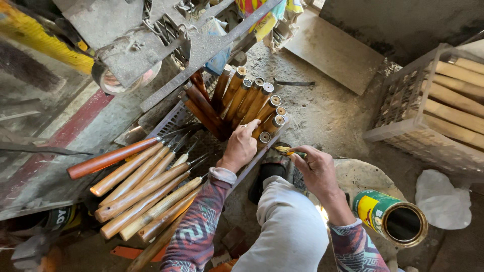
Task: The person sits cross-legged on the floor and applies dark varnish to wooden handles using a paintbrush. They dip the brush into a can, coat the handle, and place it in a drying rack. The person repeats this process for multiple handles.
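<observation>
Dusty concrete floor (322, 116) — wooden handles (242, 100), plastic crate (403, 121), open tin (390, 216)

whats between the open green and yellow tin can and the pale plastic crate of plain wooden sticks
In the head view, only bare dusty concrete floor separates the tin can from the plastic crate; a crumpled white plastic bag lies off to the side.

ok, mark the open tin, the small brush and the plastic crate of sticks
open tin (390, 216), head view, green side wall
small brush (284, 149), head view, yellow tip
plastic crate (398, 103), head view, near mesh wall
</observation>
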